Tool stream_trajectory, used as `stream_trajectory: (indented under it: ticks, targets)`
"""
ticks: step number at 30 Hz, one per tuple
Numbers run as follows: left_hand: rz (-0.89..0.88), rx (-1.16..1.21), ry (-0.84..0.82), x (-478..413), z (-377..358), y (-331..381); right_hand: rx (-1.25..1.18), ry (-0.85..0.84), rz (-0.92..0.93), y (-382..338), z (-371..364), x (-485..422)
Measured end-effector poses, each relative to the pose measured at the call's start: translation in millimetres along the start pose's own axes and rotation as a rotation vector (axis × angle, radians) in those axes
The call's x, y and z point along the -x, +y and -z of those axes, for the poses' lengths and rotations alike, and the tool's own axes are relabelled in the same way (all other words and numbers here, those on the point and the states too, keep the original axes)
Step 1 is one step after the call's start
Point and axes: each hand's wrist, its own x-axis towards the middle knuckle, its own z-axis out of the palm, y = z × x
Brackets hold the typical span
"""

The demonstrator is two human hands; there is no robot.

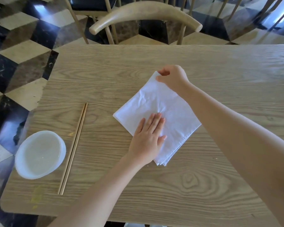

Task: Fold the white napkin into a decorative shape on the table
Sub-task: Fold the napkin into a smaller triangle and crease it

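Mid-desk [203,185], bare wood all around, your left hand [147,136] presses flat on the napkin [156,104]; your right hand [173,77] pinches its far corner.

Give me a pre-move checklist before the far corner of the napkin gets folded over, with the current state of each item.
1. Left hand lies flat on the white napkin, pinning it: ok.
2. Right hand pinches the far corner: ok.
3. Napkin sits as a folded square, layered edges at the near corner: ok.
4. Layers pinched, one or several: cannot tell.
5. Surface smooth: not ok, wrinkles radiate from the left fingertips.
6. Chopsticks and bowl lie apart from the napkin, to its left on the table: ok.
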Motion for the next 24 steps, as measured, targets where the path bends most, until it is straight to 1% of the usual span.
stream_trajectory:
  ticks: [1,2,4,6,7,9,11,14,16,18,20,24]
  targets:
    - [0.012,0.153,0.023,-0.4,7.9,1.0,-0.018,0.016,0.033,-3.5,3.5,8.2]
    - [0.083,0.349,0.011,0.3,20.8,3.0,-0.024,0.025,0.075,-7.2,7.1,17.8]
    - [0.318,0.761,-0.001,6.5,46.2,4.5,-0.013,0.023,0.169,-13.0,12.3,39.3]
    - [0.513,1.079,0.110,17.3,62.8,3.3,-0.008,0.006,0.258,-14.4,15.8,63.0]
    - [0.577,1.152,0.166,25.1,65.2,3.2,0.001,-0.003,0.302,-13.0,16.6,75.5]
    - [0.697,1.111,0.218,44.6,59.4,8.1,0.060,-0.009,0.426,-5.4,14.6,100.4]
    - [0.824,1.093,0.216,63.4,48.2,17.5,0.119,-0.023,0.544,6.8,7.9,122.3]
    - [0.975,1.202,0.197,79.4,36.2,35.6,0.130,-0.071,0.638,30.7,-3.4,147.4]
    - [1.046,1.280,0.223,79.8,33.9,43.6,0.195,-0.067,0.685,45.5,-9.1,161.2]
    - [1.077,1.375,0.281,77.7,35.8,48.1,0.286,-0.055,0.731,58.1,-14.1,173.2]
    - [1.073,1.422,0.319,75.3,37.0,49.0,0.353,-0.044,0.782,67.7,-19.9,183.9]
    - [1.016,1.372,0.308,69.8,37.0,47.6,0.387,-0.012,0.826,82.0,-27.0,199.6]
